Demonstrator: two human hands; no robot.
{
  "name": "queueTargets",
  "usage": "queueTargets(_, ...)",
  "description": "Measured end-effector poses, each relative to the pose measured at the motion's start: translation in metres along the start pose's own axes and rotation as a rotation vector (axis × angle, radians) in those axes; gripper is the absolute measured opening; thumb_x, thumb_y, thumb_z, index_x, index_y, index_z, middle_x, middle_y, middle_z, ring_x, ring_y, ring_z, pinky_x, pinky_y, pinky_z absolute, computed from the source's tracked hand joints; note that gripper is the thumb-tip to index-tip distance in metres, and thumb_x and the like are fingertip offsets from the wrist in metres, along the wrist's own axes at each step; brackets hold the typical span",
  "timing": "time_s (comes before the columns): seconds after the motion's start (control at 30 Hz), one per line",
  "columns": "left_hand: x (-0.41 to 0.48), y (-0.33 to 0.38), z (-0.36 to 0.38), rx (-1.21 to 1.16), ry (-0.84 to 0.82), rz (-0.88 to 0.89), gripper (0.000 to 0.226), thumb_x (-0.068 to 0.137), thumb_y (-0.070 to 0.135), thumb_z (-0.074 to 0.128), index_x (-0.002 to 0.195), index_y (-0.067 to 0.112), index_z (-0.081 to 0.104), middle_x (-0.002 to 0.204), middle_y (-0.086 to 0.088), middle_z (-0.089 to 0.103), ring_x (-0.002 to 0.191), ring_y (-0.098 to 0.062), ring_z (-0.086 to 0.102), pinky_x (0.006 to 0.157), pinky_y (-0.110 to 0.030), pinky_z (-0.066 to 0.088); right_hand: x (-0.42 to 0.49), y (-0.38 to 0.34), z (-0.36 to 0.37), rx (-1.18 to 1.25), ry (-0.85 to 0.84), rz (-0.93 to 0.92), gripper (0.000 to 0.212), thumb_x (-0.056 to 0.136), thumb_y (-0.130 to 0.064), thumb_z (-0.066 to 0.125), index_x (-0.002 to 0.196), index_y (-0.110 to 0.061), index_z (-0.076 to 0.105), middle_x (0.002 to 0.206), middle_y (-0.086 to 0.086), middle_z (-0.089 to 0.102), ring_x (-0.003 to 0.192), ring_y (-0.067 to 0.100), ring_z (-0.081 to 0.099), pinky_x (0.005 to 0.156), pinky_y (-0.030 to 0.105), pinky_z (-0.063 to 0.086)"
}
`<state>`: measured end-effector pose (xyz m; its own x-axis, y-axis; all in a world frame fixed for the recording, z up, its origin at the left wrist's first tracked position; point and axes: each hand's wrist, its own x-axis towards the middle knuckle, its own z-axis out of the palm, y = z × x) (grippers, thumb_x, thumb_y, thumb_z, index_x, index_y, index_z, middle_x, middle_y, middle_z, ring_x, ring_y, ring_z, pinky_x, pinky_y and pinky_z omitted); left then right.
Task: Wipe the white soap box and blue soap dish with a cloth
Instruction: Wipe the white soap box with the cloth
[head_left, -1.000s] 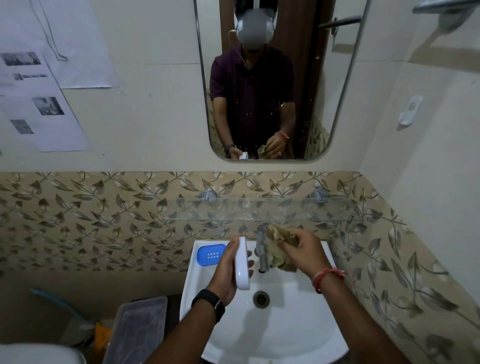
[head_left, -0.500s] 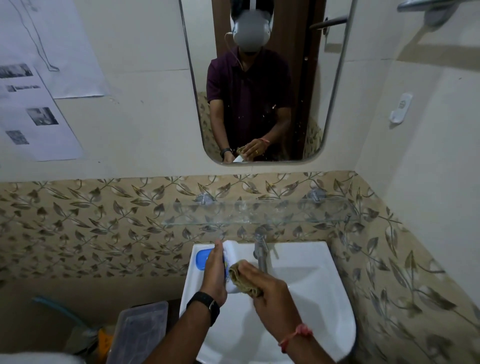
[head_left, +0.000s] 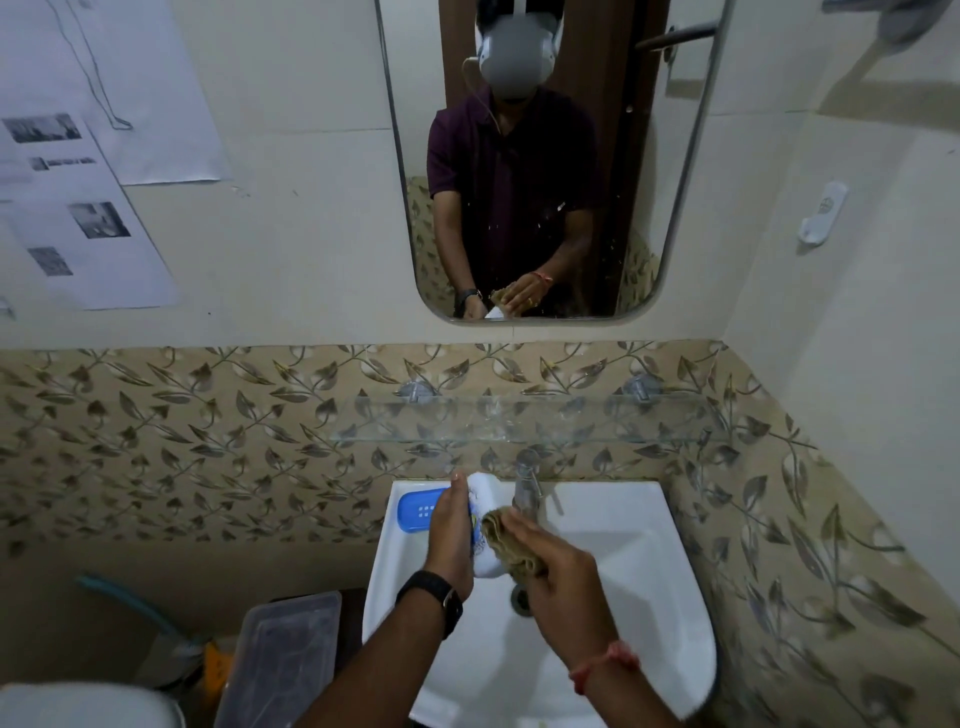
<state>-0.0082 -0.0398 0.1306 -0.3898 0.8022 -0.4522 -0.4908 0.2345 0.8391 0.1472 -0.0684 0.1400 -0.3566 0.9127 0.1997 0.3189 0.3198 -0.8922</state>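
Observation:
My left hand (head_left: 451, 535) grips the white soap box (head_left: 485, 496), held on edge above the left part of the white sink (head_left: 623, 561). A blue printed mark shows on its face. My right hand (head_left: 558, 577) presses a crumpled brownish cloth (head_left: 506, 543) against that face. The blue soap dish (head_left: 418, 510) lies on the sink's back-left corner, partly hidden behind my left hand.
A chrome tap (head_left: 527, 480) stands at the sink's back, close to the box. A glass shelf (head_left: 519, 423) runs above it, under a mirror (head_left: 540, 156). A clear plastic container (head_left: 280, 660) sits left of the sink; the drain (head_left: 521, 597) is partly covered by my right hand.
My right hand brought the cloth from beside the tap over to the soap box and now rubs lower on its face. My left hand shifted the box left, toward the blue dish.

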Motion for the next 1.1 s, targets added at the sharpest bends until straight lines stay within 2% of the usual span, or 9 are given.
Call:
queueTargets(0.17, -0.006, -0.001, 0.011, 0.052, -0.071, 0.011, 0.049, 0.099, 0.054, 0.045, 0.107, 0.014, 0.072, 0.099, -0.012, 0.077, 0.088, -0.024, 0.074, 0.079, -0.036, 0.058, 0.014, -0.001, -0.015, -0.03, 0.055, 0.032, 0.064, 0.089, 0.026, 0.063, 0.138, -0.014, 0.074, 0.136, -0.016, 0.068, 0.116, -0.024, 0.063, 0.11, 0.013, 0.054)
queueTargets(0.27, -0.012, -0.003, 0.02, 0.044, -0.123, -0.013, 0.044, 0.101, 0.05, 0.044, 0.102, 0.018, 0.073, 0.086, -0.003, 0.081, 0.082, -0.018, 0.074, 0.072, -0.031, 0.055, 0.058, -0.013, -0.03, -0.037, -0.015, 0.085, 0.056, 0.095, 0.016, 0.061, 0.138, -0.016, 0.074, 0.123, 0.002, 0.08, 0.098, 0.004, 0.072, 0.085, 0.017, 0.06)
queueTargets(0.33, -0.011, -0.001, 0.023, 0.021, -0.119, -0.006, 0.046, 0.1, 0.053, 0.044, 0.109, 0.018, 0.073, 0.091, -0.003, 0.081, 0.089, -0.02, 0.074, 0.076, -0.032, 0.056, 0.067, -0.018, -0.031, -0.051, -0.051, 0.051, 0.055, 0.096, 0.015, 0.062, 0.14, -0.015, 0.073, 0.132, 0.002, 0.079, 0.113, 0.01, 0.072, 0.095, 0.023, 0.059)
queueTargets(0.5, 0.012, 0.005, 0.01, -0.049, 0.034, -0.077, 0.069, 0.086, 0.072, 0.05, 0.115, 0.011, 0.069, 0.106, -0.02, 0.074, 0.096, -0.033, 0.071, 0.09, -0.049, 0.057, 0.007, -0.013, -0.014, -0.019, -0.004, 0.04, 0.061, 0.092, 0.019, 0.066, 0.144, -0.012, 0.069, 0.138, -0.015, 0.061, 0.125, -0.024, 0.055, 0.108, -0.008, 0.038)
queueTargets(0.57, 0.016, 0.004, 0.006, -0.026, 0.048, -0.079, 0.066, 0.089, 0.069, 0.049, 0.111, 0.01, 0.069, 0.103, -0.019, 0.074, 0.092, -0.033, 0.07, 0.083, -0.044, 0.059, -0.002, -0.006, -0.012, -0.009, -0.027, 0.056, 0.062, 0.089, 0.02, 0.067, 0.142, -0.013, 0.07, 0.136, -0.016, 0.064, 0.114, -0.039, 0.052, 0.113, 0.0, 0.044)
queueTargets(0.67, 0.006, 0.0, 0.007, 0.009, -0.015, -0.083, 0.059, 0.095, 0.059, 0.047, 0.113, 0.008, 0.071, 0.092, -0.014, 0.077, 0.088, -0.029, 0.072, 0.075, -0.035, 0.056, 0.023, -0.007, -0.018, -0.022, -0.007, 0.067, 0.056, 0.093, 0.017, 0.065, 0.139, -0.014, 0.073, 0.132, -0.003, 0.077, 0.111, -0.013, 0.069, 0.111, 0.028, 0.058)
queueTargets(0.77, -0.003, -0.007, 0.012, 0.001, -0.077, -0.086, 0.048, 0.099, 0.052, 0.046, 0.104, 0.013, 0.072, 0.08, -0.004, 0.08, 0.089, -0.024, 0.071, 0.076, -0.034, 0.053, 0.053, -0.016, -0.022, -0.072, -0.007, 0.061, 0.05, 0.097, 0.011, 0.064, 0.139, -0.014, 0.074, 0.133, 0.007, 0.08, 0.12, 0.016, 0.073, 0.108, 0.028, 0.058)
queueTargets(0.97, 0.016, -0.003, 0.0, -0.043, 0.024, -0.118, 0.068, 0.089, 0.069, 0.05, 0.118, 0.01, 0.069, 0.108, -0.019, 0.074, 0.099, -0.035, 0.07, 0.092, -0.047, 0.056, 0.007, -0.015, -0.015, 0.033, -0.044, 0.087, 0.057, 0.092, 0.015, 0.063, 0.139, -0.017, 0.073, 0.135, -0.005, 0.075, 0.116, -0.017, 0.068, 0.108, 0.011, 0.056)
queueTargets(1.1, 0.021, -0.005, -0.007, 0.067, -0.01, -0.092, 0.076, 0.082, 0.075, 0.053, 0.116, 0.01, 0.07, 0.105, -0.021, 0.075, 0.098, -0.036, 0.072, 0.093, -0.051, 0.057, -0.001, -0.01, -0.014, 0.053, -0.066, 0.13, 0.057, 0.087, 0.0, 0.058, 0.137, -0.023, 0.075, 0.126, -0.009, 0.08, 0.112, -0.012, 0.073, 0.097, 0.004, 0.056)
